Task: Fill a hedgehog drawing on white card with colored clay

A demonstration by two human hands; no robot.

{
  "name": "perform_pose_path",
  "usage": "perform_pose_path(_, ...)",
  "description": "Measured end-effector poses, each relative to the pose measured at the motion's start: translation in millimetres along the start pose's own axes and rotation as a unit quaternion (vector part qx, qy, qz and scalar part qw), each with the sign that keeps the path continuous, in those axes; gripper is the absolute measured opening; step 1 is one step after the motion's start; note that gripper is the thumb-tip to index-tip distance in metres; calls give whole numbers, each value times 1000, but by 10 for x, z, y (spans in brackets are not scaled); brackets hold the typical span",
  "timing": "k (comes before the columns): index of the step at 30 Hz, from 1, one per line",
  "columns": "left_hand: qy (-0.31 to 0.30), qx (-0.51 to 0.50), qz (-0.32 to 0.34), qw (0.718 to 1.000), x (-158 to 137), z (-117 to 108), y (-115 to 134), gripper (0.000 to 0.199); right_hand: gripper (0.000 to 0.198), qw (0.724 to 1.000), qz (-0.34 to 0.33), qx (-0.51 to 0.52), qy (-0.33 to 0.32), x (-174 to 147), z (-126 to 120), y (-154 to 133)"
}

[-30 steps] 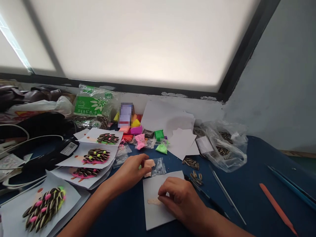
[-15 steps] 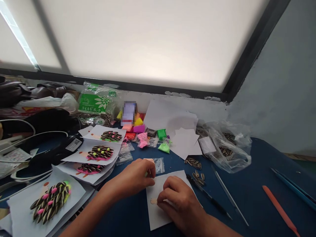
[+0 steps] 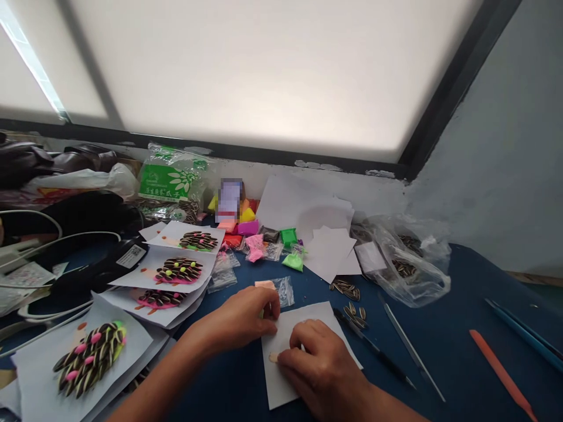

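Note:
A small flattened piece of peach clay (image 3: pixel 273 357) lies on a sheet of white paper (image 3: pixel 281 390) in front of me. My right hand (image 3: pixel 323 363) rests on that sheet, its fingers bent together and the tips pressed on the clay's right end, covering part of it. At the sheet's upper left edge, my left hand (image 3: pixel 253 313) is closed, thumb against curled fingers; whatever it pinches is hidden. Just beyond it are a peach clay block (image 3: pixel 264 285) and a clear plastic bag (image 3: pixel 285 291).
Finished seed-and-clay hedgehog pictures (image 3: pixel 90 357) overlap at the left. Loose sunflower seeds (image 3: pixel 354 315), a black pen (image 3: pixel 378 351), a clear stick (image 3: pixel 413 346) and an orange tool (image 3: pixel 499 372) lie to the right. Coloured clay packets (image 3: pixel 255 248) and a seed bag (image 3: pixel 402 264) stand behind.
My right fingers have shifted slightly left and down over the peach clay, hiding a bit more of it. The left hand has barely moved.

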State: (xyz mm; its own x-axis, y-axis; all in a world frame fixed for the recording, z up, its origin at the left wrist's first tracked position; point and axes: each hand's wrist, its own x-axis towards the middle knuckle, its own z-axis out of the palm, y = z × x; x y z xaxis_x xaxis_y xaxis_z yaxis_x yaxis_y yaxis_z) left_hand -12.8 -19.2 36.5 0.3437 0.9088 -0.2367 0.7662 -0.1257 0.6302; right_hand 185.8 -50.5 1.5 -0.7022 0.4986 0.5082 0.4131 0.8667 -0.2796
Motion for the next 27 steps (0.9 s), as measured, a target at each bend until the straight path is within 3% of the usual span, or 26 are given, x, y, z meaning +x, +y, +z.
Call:
perform_pose_path(6, -5, 0, -7, 1000, -15, -8, 10, 17, 22, 1000, -23, -6, -10, -51, -83, -17)
perform_pose_path(15, -7, 1, -7, 1000, -6, 0, 9, 16, 18, 995, -77, -64, 10, -49, -11, -17)
perform_pose_path(20, -8, 1, -2, 1000, -24, -4, 13, 17, 27, 991, -106, -82, 1, -47, 7, -9)
perform_pose_path(27, -18, 14, -14, 1000, -31, -23, 46, 17, 27, 991, -104, -84, -4, -74, -2, -2)
